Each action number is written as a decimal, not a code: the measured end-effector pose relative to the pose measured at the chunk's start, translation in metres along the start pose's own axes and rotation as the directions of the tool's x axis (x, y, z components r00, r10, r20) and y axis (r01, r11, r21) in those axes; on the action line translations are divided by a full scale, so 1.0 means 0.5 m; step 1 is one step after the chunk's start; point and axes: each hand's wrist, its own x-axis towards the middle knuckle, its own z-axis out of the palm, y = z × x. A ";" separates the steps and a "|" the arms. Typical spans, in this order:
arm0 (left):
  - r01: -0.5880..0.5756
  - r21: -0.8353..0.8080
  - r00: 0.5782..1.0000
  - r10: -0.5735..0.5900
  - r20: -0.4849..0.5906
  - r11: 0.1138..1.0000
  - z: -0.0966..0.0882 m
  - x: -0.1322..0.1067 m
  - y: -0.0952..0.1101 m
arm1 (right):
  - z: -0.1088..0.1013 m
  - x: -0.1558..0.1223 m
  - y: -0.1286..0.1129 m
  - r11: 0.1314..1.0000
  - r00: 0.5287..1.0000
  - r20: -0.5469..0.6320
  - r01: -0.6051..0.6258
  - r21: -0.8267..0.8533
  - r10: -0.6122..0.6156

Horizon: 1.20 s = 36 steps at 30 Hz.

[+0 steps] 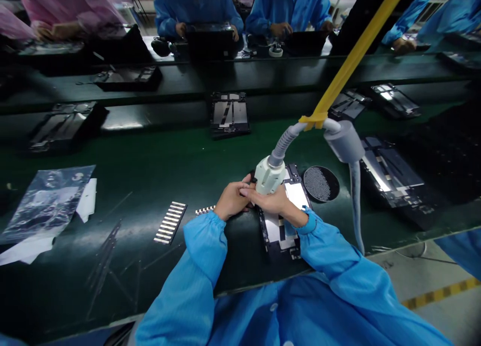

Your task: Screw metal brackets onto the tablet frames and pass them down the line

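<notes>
My right hand is closed around the lower end of a pale green electric screwdriver, whose tip is hidden. The screwdriver leans over the upper left part of an opened flat electronic device, which lies on the bench with metal plates showing. Against the right fingertips, my left hand is closed in a pinch; whatever is between the fingers is too small or covered. Left of the hands lie a dark strip with pale bars and a second, partly covered strip. A round black dish of small silvery pieces stands right of the device.
A yellow strap holds up the screwdriver's grey cable. Similar opened devices sit at the back and right. A clear plastic bag lies at left. Co-workers in blue and pink sit across the bench.
</notes>
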 end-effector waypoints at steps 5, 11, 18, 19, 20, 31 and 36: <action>-0.015 0.120 0.988 0.033 -0.153 0.993 -0.105 -0.042 -0.011 | 0.004 -0.010 0.002 0.994 0.999 0.046 0.005 -0.108 0.000; -0.087 0.633 0.924 0.300 -0.237 0.769 -0.128 -0.066 -0.059 | -0.005 -0.012 -0.030 0.999 0.998 -0.037 0.046 -0.005 -0.047; -0.034 0.577 0.958 0.190 -0.212 0.816 -0.126 -0.034 -0.065 | -0.199 -0.026 -0.073 0.990 0.951 -0.298 0.110 0.094 -0.077; -0.017 0.515 0.970 0.139 -0.200 0.857 -0.128 -0.033 -0.059 | -0.229 -0.027 -0.060 0.985 0.919 -0.383 0.141 0.100 -0.093; 0.001 0.446 0.979 0.091 -0.184 0.895 -0.130 -0.033 -0.053 | -0.253 -0.027 -0.045 0.980 0.886 -0.452 0.168 0.111 -0.101; -0.154 0.837 0.812 0.550 -0.195 0.525 -0.086 -0.062 -0.078 | -0.286 0.020 0.044 0.997 0.816 -0.577 0.064 0.033 -0.033; -0.275 0.858 0.722 0.683 -0.114 0.434 -0.073 -0.091 -0.073 | -0.287 0.025 0.056 0.996 0.814 -0.581 0.038 0.075 0.012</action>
